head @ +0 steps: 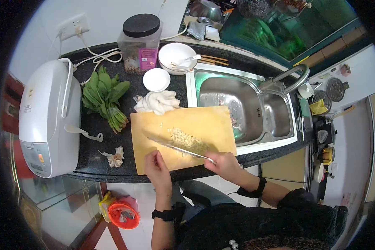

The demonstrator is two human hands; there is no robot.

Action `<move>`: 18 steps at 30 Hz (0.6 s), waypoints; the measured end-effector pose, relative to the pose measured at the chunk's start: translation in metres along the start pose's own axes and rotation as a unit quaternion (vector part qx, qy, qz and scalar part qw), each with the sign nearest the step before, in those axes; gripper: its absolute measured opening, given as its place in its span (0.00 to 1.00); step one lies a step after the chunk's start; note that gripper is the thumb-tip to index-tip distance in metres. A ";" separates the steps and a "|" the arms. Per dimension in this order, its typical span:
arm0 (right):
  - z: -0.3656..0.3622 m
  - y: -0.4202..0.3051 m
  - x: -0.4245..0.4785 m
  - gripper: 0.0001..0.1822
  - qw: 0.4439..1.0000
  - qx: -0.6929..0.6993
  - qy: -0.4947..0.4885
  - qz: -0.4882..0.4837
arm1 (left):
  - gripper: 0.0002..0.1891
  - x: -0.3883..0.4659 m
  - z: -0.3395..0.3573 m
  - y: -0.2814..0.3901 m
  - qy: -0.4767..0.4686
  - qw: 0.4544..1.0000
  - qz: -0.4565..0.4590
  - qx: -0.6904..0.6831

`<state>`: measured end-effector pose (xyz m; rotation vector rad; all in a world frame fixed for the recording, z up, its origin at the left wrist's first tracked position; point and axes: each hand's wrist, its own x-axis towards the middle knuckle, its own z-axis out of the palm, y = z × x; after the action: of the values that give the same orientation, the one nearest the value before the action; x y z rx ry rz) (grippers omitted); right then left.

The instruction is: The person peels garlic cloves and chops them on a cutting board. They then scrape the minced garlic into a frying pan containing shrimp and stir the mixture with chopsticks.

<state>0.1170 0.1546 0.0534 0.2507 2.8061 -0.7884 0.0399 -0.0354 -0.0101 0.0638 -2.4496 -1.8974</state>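
My right hand (223, 165) grips the handle of a kitchen knife (181, 148), whose blade slants up and left across a yellow cutting board (212, 120). Just beyond the blade lies a heap of chopped pale pieces (187, 139), apparently garlic, with a few stray bits to its left. My left hand (157, 168) is over the near left edge of the board, close to the blade. Its fingers are curled in towards the thumb, and nothing shows in them. A crumpled white cloth (157, 102) touches the board's far edge.
Left on the black counter stand a rice cooker (43, 118), leafy greens (104, 97) and garlic skins (115, 157). Behind are a small white bowl (156, 80), a larger bowl (175, 54) with spoons and a lidded plastic jar (140, 43). A double sink (237, 103) adjoins the board's right.
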 end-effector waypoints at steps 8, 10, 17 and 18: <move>-0.004 0.022 0.005 0.12 0.999 -0.042 0.027 0.017 | 0.05 0.001 0.006 0.003 -0.006 1.000 -0.011 -0.002; -0.009 0.021 0.006 0.11 0.999 -0.037 0.039 0.008 | 0.04 0.003 0.006 0.001 -0.001 1.000 0.006 0.014; -0.014 0.025 0.011 0.11 0.998 -0.047 0.046 0.016 | 0.04 0.004 0.008 -0.001 -0.004 0.999 0.032 0.030; -0.015 0.022 0.010 0.10 0.999 -0.033 0.039 0.016 | 0.04 0.003 0.008 -0.003 -0.005 0.999 0.031 0.027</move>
<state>0.1098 0.1825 0.0528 0.3220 2.8873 -0.6919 0.0363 -0.0288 -0.0154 -0.0187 -2.4789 -1.8103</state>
